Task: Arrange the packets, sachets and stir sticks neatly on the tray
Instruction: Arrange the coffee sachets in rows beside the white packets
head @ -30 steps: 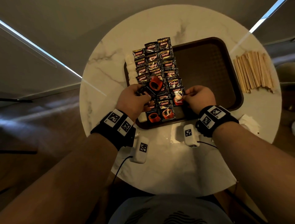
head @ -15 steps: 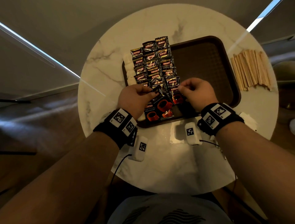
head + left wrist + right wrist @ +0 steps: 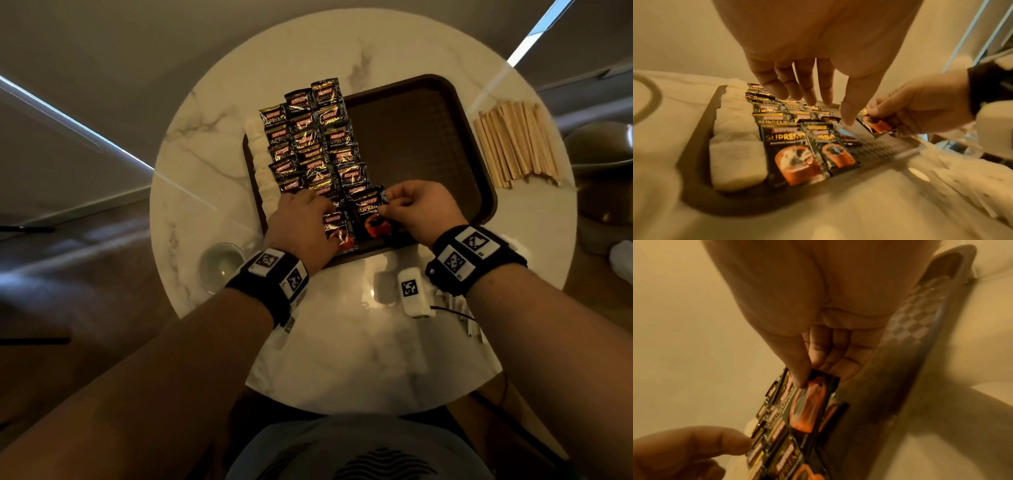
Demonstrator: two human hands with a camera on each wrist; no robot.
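Black Kopiko coffee packets (image 3: 308,137) lie in three overlapping columns on the left half of the brown tray (image 3: 428,144). White sachets (image 3: 260,161) line the tray's left edge. My right hand (image 3: 387,205) pinches one packet (image 3: 366,205) by its right edge at the near end of the right column; the right wrist view shows thumb and fingers on this packet (image 3: 809,405). My left hand (image 3: 322,205) rests on the middle column, its fingers (image 3: 807,91) straight and one fingertip touching a packet. Wooden stir sticks (image 3: 517,144) lie on the table, right of the tray.
The round marble table (image 3: 342,359) also carries a glass (image 3: 221,265) at the left edge, a white tagged device (image 3: 412,291) near the tray's front rim, and white paper items (image 3: 469,322) under my right forearm. The tray's right half is bare.
My left hand let go of a packet and now lies flat on the middle column. My right hand moved away from me and now pinches a packet in the right column.
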